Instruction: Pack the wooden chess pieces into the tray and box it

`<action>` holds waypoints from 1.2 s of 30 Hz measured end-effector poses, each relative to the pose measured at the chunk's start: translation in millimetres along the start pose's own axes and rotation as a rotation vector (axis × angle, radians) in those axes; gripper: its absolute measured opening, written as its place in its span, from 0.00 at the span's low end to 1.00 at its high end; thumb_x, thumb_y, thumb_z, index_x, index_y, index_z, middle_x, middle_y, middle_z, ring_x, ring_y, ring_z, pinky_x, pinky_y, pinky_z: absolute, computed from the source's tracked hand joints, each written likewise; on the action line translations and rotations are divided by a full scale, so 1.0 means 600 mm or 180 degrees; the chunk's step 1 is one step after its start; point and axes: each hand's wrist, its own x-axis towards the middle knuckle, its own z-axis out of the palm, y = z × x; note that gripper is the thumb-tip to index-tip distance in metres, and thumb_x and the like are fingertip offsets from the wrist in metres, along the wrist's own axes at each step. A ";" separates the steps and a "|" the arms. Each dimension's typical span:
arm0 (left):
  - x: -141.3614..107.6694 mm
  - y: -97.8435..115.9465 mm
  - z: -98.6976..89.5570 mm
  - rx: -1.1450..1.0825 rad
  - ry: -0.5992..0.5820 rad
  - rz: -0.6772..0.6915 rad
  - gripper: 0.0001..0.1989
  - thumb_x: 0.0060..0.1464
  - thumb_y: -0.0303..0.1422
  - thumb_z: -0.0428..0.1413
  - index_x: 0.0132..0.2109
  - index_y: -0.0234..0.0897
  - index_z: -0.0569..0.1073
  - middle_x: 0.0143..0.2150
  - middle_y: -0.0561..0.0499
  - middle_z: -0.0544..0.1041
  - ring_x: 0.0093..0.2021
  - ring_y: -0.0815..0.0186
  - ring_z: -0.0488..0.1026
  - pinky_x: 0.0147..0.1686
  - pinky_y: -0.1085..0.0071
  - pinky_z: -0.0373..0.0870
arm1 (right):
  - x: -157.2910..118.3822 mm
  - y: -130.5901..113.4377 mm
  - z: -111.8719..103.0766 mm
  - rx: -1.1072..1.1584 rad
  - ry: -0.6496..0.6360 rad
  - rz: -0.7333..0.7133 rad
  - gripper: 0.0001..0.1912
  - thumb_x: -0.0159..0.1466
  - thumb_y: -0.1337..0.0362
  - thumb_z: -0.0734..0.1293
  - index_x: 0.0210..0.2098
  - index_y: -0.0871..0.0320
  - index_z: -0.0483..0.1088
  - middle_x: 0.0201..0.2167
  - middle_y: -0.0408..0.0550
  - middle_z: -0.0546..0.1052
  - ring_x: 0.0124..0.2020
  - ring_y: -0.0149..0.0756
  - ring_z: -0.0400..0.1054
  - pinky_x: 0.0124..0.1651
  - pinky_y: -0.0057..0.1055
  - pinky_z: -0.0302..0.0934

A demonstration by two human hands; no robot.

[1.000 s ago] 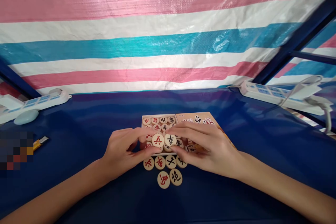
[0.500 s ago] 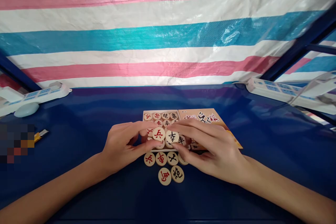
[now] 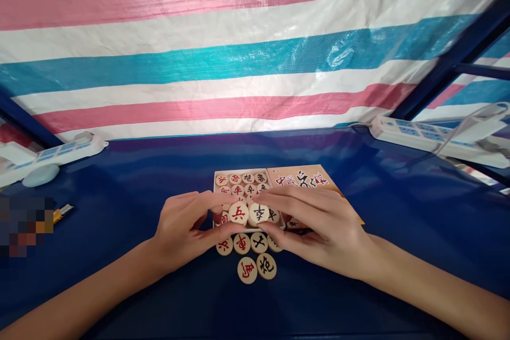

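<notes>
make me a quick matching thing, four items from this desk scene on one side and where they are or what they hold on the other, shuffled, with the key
1. left hand
2. right hand
3. printed cover
4. striped sheet

A. behind the blue table
B. pinching a piece with a black character
C. right of the open box
D. pinching a piece with a red character

Pairs: 1-D, 2-B, 3-C, 4-A

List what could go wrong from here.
The red piece, pinched by its edges in the left hand, could slip. The black piece in the right hand is close beside it; they may knock together. The right hand partly hides a loose piece and might bump it.
</notes>
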 end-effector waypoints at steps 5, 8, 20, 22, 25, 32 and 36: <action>0.003 0.002 0.000 -0.0033 0.0037 0.0039 0.16 0.52 0.34 0.67 0.48 0.40 0.75 0.24 0.59 0.72 0.21 0.75 0.61 0.20 0.78 0.62 | 0.005 -0.002 -0.003 -0.0002 0.0008 0.0004 0.18 0.64 0.66 0.71 0.54 0.56 0.71 0.37 0.45 0.80 0.33 0.30 0.73 0.35 0.28 0.67; 0.004 0.003 0.001 -0.0030 0.0098 0.0068 0.17 0.52 0.33 0.67 0.48 0.40 0.75 0.24 0.58 0.73 0.21 0.74 0.61 0.20 0.78 0.62 | 0.007 -0.003 -0.005 0.0078 -0.0044 0.0085 0.19 0.64 0.67 0.70 0.54 0.56 0.70 0.35 0.45 0.79 0.33 0.31 0.73 0.36 0.30 0.67; 0.005 0.000 0.001 0.0024 -0.0089 -0.0137 0.14 0.54 0.38 0.65 0.46 0.38 0.76 0.26 0.58 0.74 0.20 0.76 0.63 0.21 0.78 0.62 | 0.003 0.000 0.000 0.0516 -0.0053 0.0395 0.17 0.63 0.66 0.72 0.51 0.53 0.72 0.32 0.40 0.77 0.25 0.27 0.69 0.33 0.27 0.69; 0.004 -0.001 0.001 0.0038 -0.0132 -0.0181 0.14 0.55 0.40 0.64 0.46 0.39 0.76 0.27 0.58 0.74 0.20 0.76 0.63 0.21 0.77 0.62 | 0.002 0.001 0.000 0.0505 -0.0057 0.0397 0.16 0.63 0.66 0.71 0.51 0.53 0.72 0.31 0.40 0.77 0.25 0.27 0.69 0.32 0.27 0.69; 0.004 0.000 0.002 0.0044 -0.0137 -0.0214 0.14 0.56 0.41 0.63 0.47 0.40 0.77 0.28 0.57 0.75 0.20 0.76 0.64 0.21 0.77 0.62 | 0.002 0.000 0.000 0.0436 -0.0049 0.0407 0.16 0.63 0.65 0.71 0.51 0.52 0.72 0.30 0.39 0.76 0.25 0.27 0.69 0.34 0.28 0.71; 0.003 0.000 0.003 -0.0037 -0.0091 -0.0152 0.14 0.55 0.38 0.64 0.47 0.40 0.77 0.28 0.56 0.75 0.22 0.75 0.65 0.21 0.77 0.62 | 0.003 0.000 -0.001 0.0355 -0.0026 0.0344 0.16 0.64 0.66 0.70 0.52 0.52 0.72 0.33 0.41 0.78 0.24 0.27 0.69 0.34 0.29 0.70; 0.004 0.001 0.002 -0.0069 -0.0096 -0.0129 0.14 0.55 0.37 0.65 0.47 0.39 0.77 0.29 0.55 0.76 0.23 0.74 0.67 0.20 0.77 0.62 | 0.002 0.001 -0.001 0.0366 -0.0015 0.0350 0.17 0.63 0.66 0.71 0.52 0.53 0.72 0.32 0.41 0.78 0.25 0.27 0.69 0.35 0.29 0.71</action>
